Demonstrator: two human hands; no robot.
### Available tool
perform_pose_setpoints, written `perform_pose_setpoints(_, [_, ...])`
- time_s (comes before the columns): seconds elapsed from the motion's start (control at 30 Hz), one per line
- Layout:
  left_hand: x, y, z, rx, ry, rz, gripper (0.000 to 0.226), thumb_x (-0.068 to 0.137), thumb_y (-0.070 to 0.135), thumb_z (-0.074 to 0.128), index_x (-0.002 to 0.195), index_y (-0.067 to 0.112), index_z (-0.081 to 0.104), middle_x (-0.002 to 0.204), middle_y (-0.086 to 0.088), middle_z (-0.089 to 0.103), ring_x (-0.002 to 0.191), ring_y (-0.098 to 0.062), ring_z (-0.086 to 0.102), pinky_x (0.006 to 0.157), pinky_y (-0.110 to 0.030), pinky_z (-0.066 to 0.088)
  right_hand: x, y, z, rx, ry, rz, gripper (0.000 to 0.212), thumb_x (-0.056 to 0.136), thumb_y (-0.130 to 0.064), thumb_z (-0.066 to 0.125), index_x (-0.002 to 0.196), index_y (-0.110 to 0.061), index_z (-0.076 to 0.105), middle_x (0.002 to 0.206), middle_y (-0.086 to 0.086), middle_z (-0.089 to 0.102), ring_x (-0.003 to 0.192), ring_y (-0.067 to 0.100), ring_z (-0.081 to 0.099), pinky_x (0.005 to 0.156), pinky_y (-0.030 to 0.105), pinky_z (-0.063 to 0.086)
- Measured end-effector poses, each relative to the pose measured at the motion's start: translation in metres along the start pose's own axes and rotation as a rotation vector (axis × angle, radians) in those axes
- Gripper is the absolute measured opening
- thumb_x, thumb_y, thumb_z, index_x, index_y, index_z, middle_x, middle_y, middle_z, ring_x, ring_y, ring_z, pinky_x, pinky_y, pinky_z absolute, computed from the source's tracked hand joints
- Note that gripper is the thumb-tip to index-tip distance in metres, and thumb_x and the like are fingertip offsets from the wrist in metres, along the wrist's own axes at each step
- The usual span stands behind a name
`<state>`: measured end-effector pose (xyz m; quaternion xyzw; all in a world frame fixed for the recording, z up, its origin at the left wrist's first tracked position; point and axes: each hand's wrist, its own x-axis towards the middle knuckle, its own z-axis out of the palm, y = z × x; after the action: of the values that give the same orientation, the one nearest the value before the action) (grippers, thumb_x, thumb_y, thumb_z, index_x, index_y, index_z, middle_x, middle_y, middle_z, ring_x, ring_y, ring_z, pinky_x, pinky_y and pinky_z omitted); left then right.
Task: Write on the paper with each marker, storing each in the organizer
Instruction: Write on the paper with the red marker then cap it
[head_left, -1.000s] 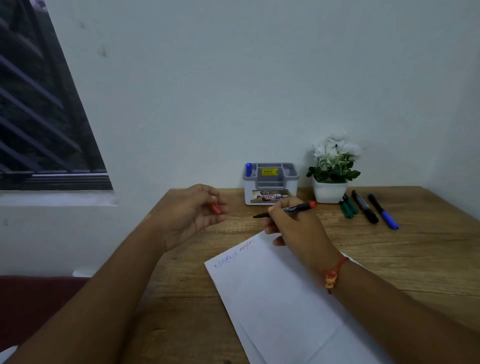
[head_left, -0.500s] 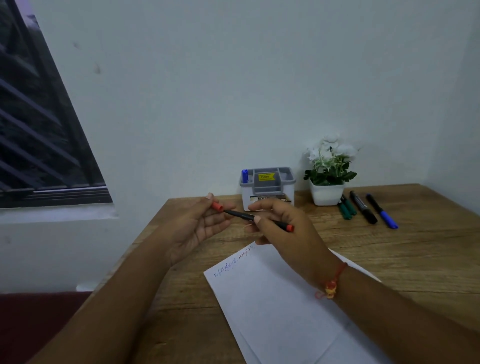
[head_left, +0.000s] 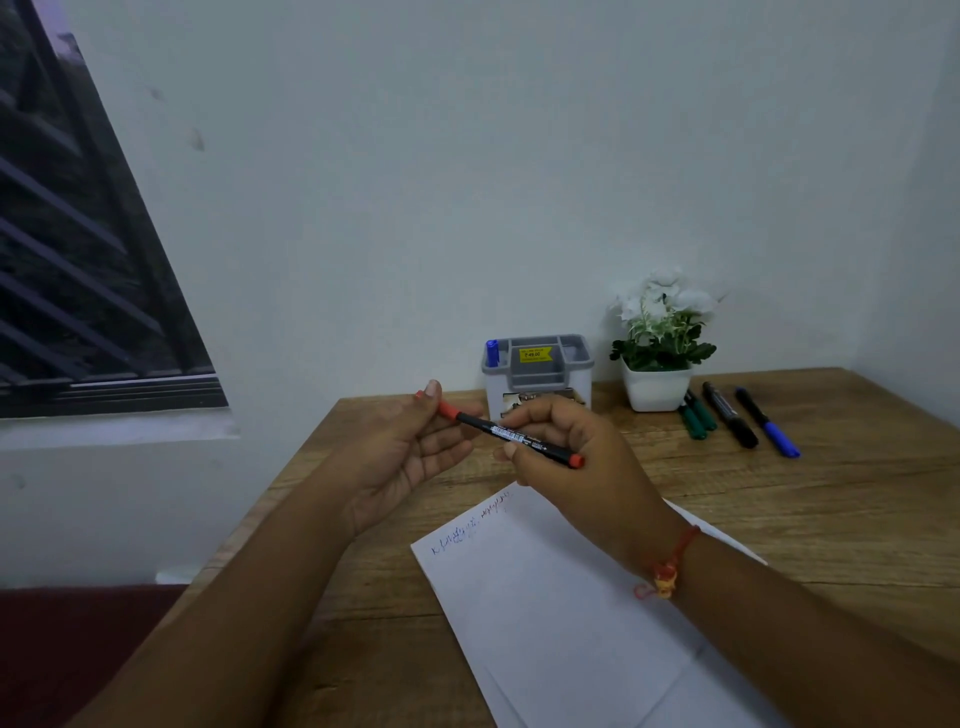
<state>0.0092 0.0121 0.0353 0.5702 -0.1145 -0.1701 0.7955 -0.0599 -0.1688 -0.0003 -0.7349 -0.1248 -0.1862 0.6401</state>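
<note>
Right hand grips the red marker, left hand pinches its cap — probably closing it, thumb hiding the join — for the far-edge organizer.

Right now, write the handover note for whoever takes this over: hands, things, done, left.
Left hand pinches the red marker's cap end; right hand grips its barrel.
Organizer at the back holds the stored blue marker in its left slot.
Paper lies in front, blue and red scribbles at its top edge.
Done: blue and red written, blue stored.
Left: store red; then write with and store the two green markers, black marker and loose blue marker, lying right of the plant pot.
</note>
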Motion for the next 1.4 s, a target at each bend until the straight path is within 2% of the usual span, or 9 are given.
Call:
perform_pose_setpoints(0.2, [-0.002, -0.001, 0.001, -0.035, 0.001, 0.026, 0.040, 0.087, 0.032, 0.061, 0.116, 0.005, 0.054, 0.113, -0.020, 0.070, 0.097, -0.022, 0.071, 0.068, -0.025, 0.057, 0.002, 0.001, -0.001, 0.013, 0.039, -0.025, 0.015, 0.092, -0.007, 0.071, 0.104, -0.015, 0.073, 0.089, -0.003, 0.079, 0.086, 0.012, 0.076, 0.073, 0.023, 0.059])
perform_pose_setpoints(0.37, [-0.003, -0.007, 0.003, -0.022, -0.058, 0.050, 0.027, 0.082, 0.024, 0.062, 0.100, 0.004, 0.063, 0.109, -0.013, 0.072, 0.096, -0.018, 0.069, 0.072, -0.026, 0.050, 0.004, 0.001, -0.004, -0.014, 0.053, -0.020, 0.008, 0.096, -0.012, 0.066, 0.095, -0.012, 0.074, 0.081, 0.002, 0.078, 0.068, 0.014, 0.074, 0.058, 0.023, 0.055])
perform_pose_setpoints(0.57, [0.000, -0.015, 0.006, -0.005, -0.080, 0.087, 0.006, 0.079, 0.020, 0.064, 0.076, 0.015, 0.067, 0.106, -0.011, 0.073, 0.095, -0.018, 0.070, 0.072, -0.028, 0.051, 0.005, -0.006, -0.010, 0.005, 0.053, 0.029, 0.032, 0.101, -0.023, 0.059, 0.077, -0.004, 0.070, 0.066, 0.008, 0.073, 0.050, 0.010, 0.061, 0.047, 0.021, 0.046])
perform_pose_setpoints(0.7, [0.000, -0.017, 0.011, 0.038, -0.058, 0.108, 0.007, 0.077, 0.019, 0.065, 0.079, 0.012, 0.062, 0.096, -0.008, 0.074, 0.090, -0.016, 0.070, 0.071, -0.028, 0.051, 0.006, -0.005, -0.011, 0.049, 0.078, 0.098, 0.042, 0.102, -0.026, 0.057, 0.082, 0.009, 0.066, 0.063, 0.010, 0.072, 0.046, 0.010, 0.056, 0.045, 0.021, 0.043])
perform_pose_setpoints(0.93, [0.002, -0.014, 0.009, 0.111, 0.012, 0.182, 0.018, 0.076, 0.016, 0.066, 0.090, 0.005, 0.061, 0.085, -0.007, 0.073, 0.081, -0.016, 0.067, 0.064, -0.022, 0.055, 0.009, -0.011, -0.014, 0.134, -0.029, 0.306, 0.047, 0.101, -0.043, 0.053, 0.096, 0.000, 0.070, 0.072, 0.011, 0.074, 0.052, 0.010, 0.062, 0.048, 0.022, 0.043])
perform_pose_setpoints(1.03, [0.004, -0.013, 0.010, 0.066, 0.056, 0.256, 0.021, 0.075, 0.014, 0.068, 0.094, 0.005, 0.066, 0.083, -0.006, 0.070, 0.076, -0.014, 0.063, 0.068, -0.021, 0.058, 0.016, -0.010, -0.018, 0.162, 0.104, 0.373, 0.056, 0.098, -0.061, 0.042, 0.103, -0.013, 0.069, 0.072, 0.009, 0.076, 0.055, 0.012, 0.067, 0.048, 0.022, 0.043])
perform_pose_setpoints(1.2, [0.005, -0.009, 0.005, 0.410, 0.277, 0.470, 0.021, 0.082, 0.019, 0.073, 0.103, 0.022, 0.072, 0.101, -0.004, 0.069, 0.094, -0.011, 0.069, 0.083, -0.029, 0.057, 0.019, 0.006, -0.045, -0.371, 0.376, 0.136, 0.069, 0.091, -0.076, 0.021, 0.084, -0.020, 0.060, 0.069, 0.003, 0.070, 0.065, 0.019, 0.068, 0.059, 0.037, 0.054])
perform_pose_setpoints(1.3, [0.005, -0.006, 0.024, 0.482, 0.380, 0.607, 0.025, 0.085, 0.010, 0.072, 0.109, 0.016, 0.067, 0.100, 0.002, 0.068, 0.090, -0.001, 0.067, 0.079, -0.020, 0.057, 0.024, 0.013, -0.065, -0.660, 0.403, 0.165, 0.061, 0.098, -0.067, 0.019, 0.088, -0.020, 0.056, 0.067, -0.001, 0.060, 0.069, 0.021, 0.061, 0.058, 0.035, 0.047])
perform_pose_setpoints(1.4, [0.017, 0.006, 0.046, 0.479, 0.386, 0.670, 0.029, 0.083, 0.009, 0.075, 0.108, 0.016, 0.061, 0.095, 0.003, 0.070, 0.091, -0.011, 0.069, 0.083, -0.028, 0.058, 0.030, 0.022, -0.079, -0.770, 0.383, 0.232, 0.055, 0.100, -0.064, 0.024, 0.090, -0.021, 0.057, 0.073, -0.002, 0.061, 0.075, 0.022, 0.062, 0.065, 0.036, 0.051])
